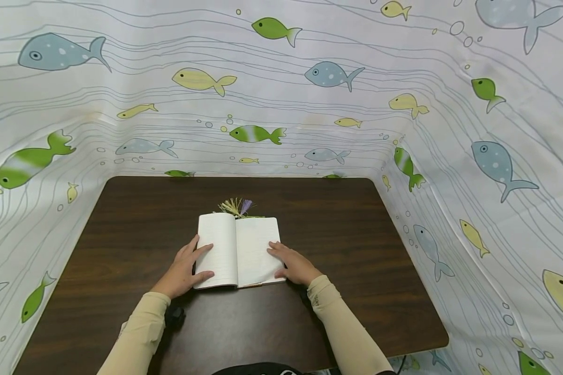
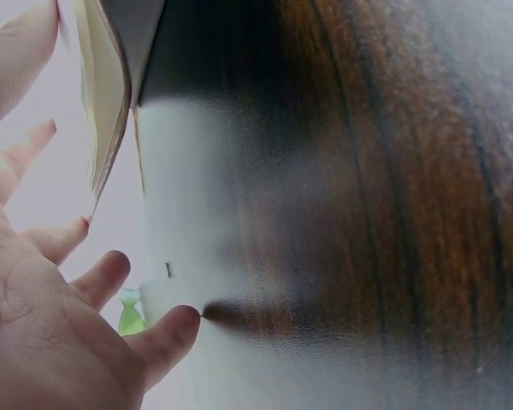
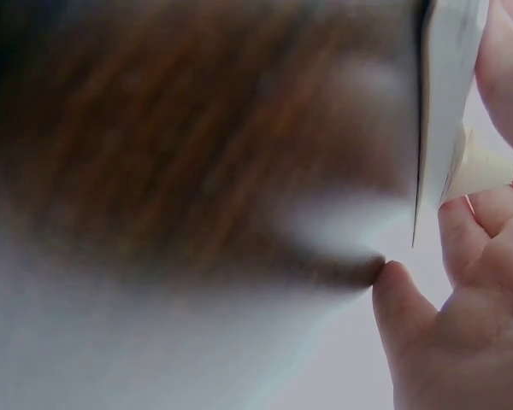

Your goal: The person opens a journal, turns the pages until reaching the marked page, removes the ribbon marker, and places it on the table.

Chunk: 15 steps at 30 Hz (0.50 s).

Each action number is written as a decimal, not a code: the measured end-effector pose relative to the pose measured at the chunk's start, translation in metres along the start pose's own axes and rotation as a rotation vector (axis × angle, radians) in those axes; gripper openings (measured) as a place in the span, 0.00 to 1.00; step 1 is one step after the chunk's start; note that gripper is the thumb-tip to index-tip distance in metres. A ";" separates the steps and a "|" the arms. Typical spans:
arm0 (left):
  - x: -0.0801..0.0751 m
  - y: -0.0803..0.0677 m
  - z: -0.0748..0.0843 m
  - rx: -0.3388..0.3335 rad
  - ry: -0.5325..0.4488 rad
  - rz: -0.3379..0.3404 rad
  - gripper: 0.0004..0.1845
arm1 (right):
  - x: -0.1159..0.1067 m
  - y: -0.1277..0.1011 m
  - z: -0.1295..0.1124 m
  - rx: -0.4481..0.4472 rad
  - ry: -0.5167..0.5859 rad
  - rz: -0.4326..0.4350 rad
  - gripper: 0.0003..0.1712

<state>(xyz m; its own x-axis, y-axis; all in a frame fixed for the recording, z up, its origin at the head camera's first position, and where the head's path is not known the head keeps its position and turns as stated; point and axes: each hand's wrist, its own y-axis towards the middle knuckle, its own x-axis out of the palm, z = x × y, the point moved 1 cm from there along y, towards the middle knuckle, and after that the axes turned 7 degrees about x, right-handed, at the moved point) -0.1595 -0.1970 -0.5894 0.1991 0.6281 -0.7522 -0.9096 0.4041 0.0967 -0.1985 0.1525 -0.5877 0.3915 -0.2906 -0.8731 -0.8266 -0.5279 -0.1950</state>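
Note:
An open notebook (image 1: 257, 245) with faintly lined, pale pages lies on the dark wooden table. Yellow and purple tassels (image 1: 236, 206) stick out past its top edge. My left hand (image 1: 180, 271) rests at the notebook's left side, with thumb and a finger on the left page and other fingers along the outer edge. On the opposite side, my right hand (image 1: 297, 264) touches the right page with its fingertips and thumb. In the left wrist view the page edges (image 2: 103, 94) show beside spread fingers. The right wrist view shows the notebook's side (image 3: 445, 102) near the right fingers.
The brown wood-grain table (image 1: 356, 250) stretches around the notebook on all sides. White cloth (image 1: 281, 104) printed with fish hangs behind it and along both sides. A dark wrist device (image 1: 174, 316) sits by the left cuff.

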 end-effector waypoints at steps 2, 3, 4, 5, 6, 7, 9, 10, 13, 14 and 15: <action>0.000 0.000 0.001 -0.001 0.000 -0.001 0.41 | 0.000 0.000 0.000 0.000 -0.003 0.005 0.44; 0.000 0.000 0.001 -0.001 0.000 -0.001 0.41 | 0.000 0.000 0.000 -0.001 -0.005 0.008 0.44; 0.000 0.000 0.001 0.000 0.001 -0.001 0.41 | 0.000 0.000 0.000 -0.002 -0.007 0.010 0.43; -0.001 0.000 0.001 0.000 0.001 -0.002 0.41 | 0.000 0.000 -0.001 -0.001 -0.008 0.012 0.43; -0.001 0.000 0.001 0.001 0.002 -0.002 0.41 | -0.001 0.000 -0.001 0.000 -0.010 0.014 0.43; -0.001 0.000 0.002 0.002 0.003 -0.002 0.41 | -0.001 -0.001 -0.001 0.001 -0.011 0.018 0.42; -0.001 0.000 0.002 0.005 0.004 -0.003 0.41 | -0.001 -0.001 -0.001 0.004 -0.008 0.026 0.41; -0.001 0.000 0.002 0.007 0.004 -0.003 0.41 | -0.001 -0.001 -0.002 0.007 -0.007 0.030 0.41; -0.001 0.000 0.001 0.009 0.006 -0.003 0.41 | 0.000 -0.001 -0.003 0.013 -0.002 0.049 0.38; 0.000 0.000 0.001 0.009 0.007 -0.003 0.41 | 0.000 -0.001 -0.003 0.013 -0.001 0.059 0.37; 0.000 0.000 0.001 0.009 0.009 -0.002 0.41 | 0.000 0.000 -0.003 0.013 0.001 0.068 0.36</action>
<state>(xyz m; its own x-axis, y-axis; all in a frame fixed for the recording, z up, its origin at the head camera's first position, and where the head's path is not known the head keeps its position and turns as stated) -0.1592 -0.1966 -0.5885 0.1982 0.6214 -0.7580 -0.9057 0.4118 0.1008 -0.1970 0.1502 -0.5864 0.3343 -0.3262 -0.8842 -0.8566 -0.4964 -0.1407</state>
